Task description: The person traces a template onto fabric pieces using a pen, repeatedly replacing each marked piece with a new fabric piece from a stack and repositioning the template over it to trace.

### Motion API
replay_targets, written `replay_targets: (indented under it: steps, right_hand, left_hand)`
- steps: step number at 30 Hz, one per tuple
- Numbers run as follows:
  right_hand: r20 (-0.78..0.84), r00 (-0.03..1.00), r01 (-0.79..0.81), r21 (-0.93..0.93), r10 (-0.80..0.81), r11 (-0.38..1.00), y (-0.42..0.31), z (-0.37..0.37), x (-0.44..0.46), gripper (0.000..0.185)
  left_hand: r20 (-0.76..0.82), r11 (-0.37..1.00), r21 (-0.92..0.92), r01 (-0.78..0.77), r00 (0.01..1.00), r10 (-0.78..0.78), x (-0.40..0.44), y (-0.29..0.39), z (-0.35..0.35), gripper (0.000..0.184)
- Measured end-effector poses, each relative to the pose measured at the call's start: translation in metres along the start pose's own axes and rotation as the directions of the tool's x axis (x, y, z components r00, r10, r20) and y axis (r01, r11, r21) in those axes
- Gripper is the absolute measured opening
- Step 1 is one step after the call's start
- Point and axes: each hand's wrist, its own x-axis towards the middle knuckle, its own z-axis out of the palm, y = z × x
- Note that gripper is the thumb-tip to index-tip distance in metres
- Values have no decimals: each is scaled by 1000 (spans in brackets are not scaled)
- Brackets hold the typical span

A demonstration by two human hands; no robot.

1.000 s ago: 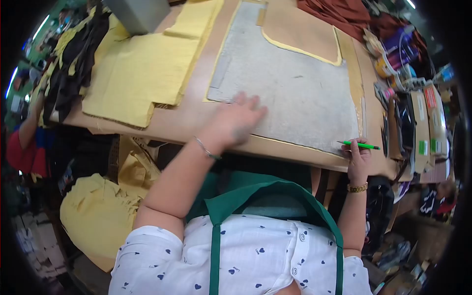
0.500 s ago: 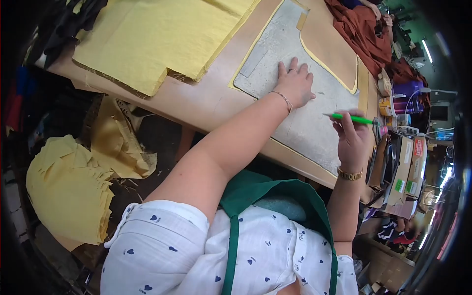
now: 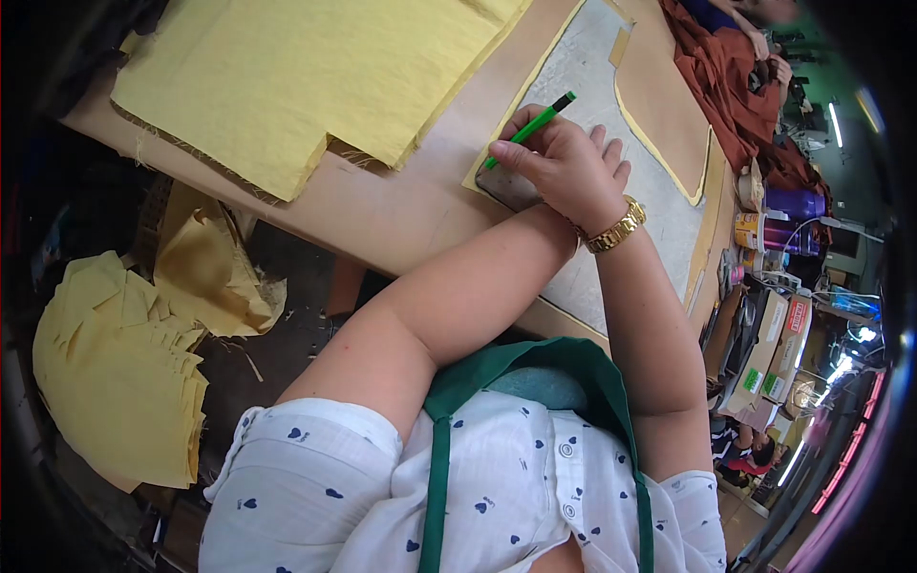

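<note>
Head view. The right hand [image 3: 570,172], with a gold watch [image 3: 618,226] at the wrist, pinches a green pencil [image 3: 525,136] between thumb and fingers; the pencil slants, its lower end by the near-left corner of a grey sheet [image 3: 583,57]. Whether the tip touches cannot be told. The left hand [image 3: 612,153], partly hidden beneath the crossing right hand, lies on the grey sheet, its visible fingers slightly apart. The sheet rests on the worktop [image 3: 411,220], yellow material [image 3: 472,174] showing along its edge. To the left lies a large yellow cloth [image 3: 306,76] with a notched, frayed edge; below the worktop, a stack of yellow pieces [image 3: 119,372]. Upper right: rust-coloured cloth [image 3: 712,81].
</note>
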Motion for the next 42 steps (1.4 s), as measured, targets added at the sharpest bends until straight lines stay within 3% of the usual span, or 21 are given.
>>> replay_targets:
  steps: [1,2,7,9,10,11,12,14,16,19,23,24,28,31,32,35,37,39,40,42]
  right_hand:
    - [17,1000,-2,-11,2,1000,-4,0,1,22]
    - [7,1000,-7,-64,7,998,-3,2,2,22]
    - [4,995,-99,-222,102,970,-18,-5,0,24]
    - [-18,998,-69,-104,68,992,0,-8,10,22]
    - [-45,997,-66,-66,63,996,0,-11,14,21]
    - [-69,996,-60,-26,58,998,3,-14,17,20]
    - [-85,996,-27,-24,25,999,11,-20,26,17]
    - [-140,987,-75,25,78,997,21,-33,41,17]
    - [-178,980,-66,103,84,993,44,-46,64,13]
    - [-175,983,2,286,50,958,70,-69,97,11]
    - [-148,984,-10,511,100,860,91,-100,134,10]
    - [-172,974,-69,405,150,912,91,-108,140,12]
    - [-121,980,-67,542,157,838,111,-121,160,16]
    - [-174,970,7,720,170,694,112,-122,145,17]
    - [-273,951,109,733,143,672,111,-122,133,16]
    - [-444,872,212,723,207,658,117,-138,74,13]
    - [-656,725,256,538,209,803,149,-147,28,12]
    - [-842,484,-58,240,237,969,178,-159,-25,15]
    - [-893,400,-351,56,204,935,195,-165,-52,17]
    - [-920,299,-597,25,252,802,245,-170,-105,20]
  left_hand:
    - [15,994,-105,-4,1000,6,-2,-3,-5,66]
    - [22,996,-88,-8,1000,10,-3,-3,-8,67]
    - [112,989,138,-53,993,38,6,2,-11,67]
    - [125,990,130,-53,991,37,11,4,-2,66]
    - [57,995,102,-8,998,2,9,5,2,63]
    - [46,972,-233,23,999,-12,10,5,7,62]
    - [46,840,-541,48,999,-27,11,3,6,61]
    - [94,736,-670,92,995,-38,14,3,4,58]
    - [169,919,-377,120,984,-59,14,4,-20,56]
    - [97,951,-288,112,991,-87,13,5,-20,56]
    - [129,902,-414,122,989,-74,13,3,-27,63]
    - [127,901,-416,121,989,-74,14,3,-28,63]
    - [166,911,-392,128,984,-67,17,4,-33,61]
    - [237,925,-353,137,970,-53,22,5,-39,62]
    - [253,932,-337,131,967,-45,24,6,-40,62]
    - [282,950,-289,116,959,-31,26,8,-40,62]
    - [281,960,-257,109,959,-33,25,9,-39,63]
    - [295,966,-233,114,955,-41,26,10,-40,64]
    - [299,969,-220,117,953,-47,26,12,-42,64]
    - [296,968,-211,138,952,-71,26,13,-45,63]
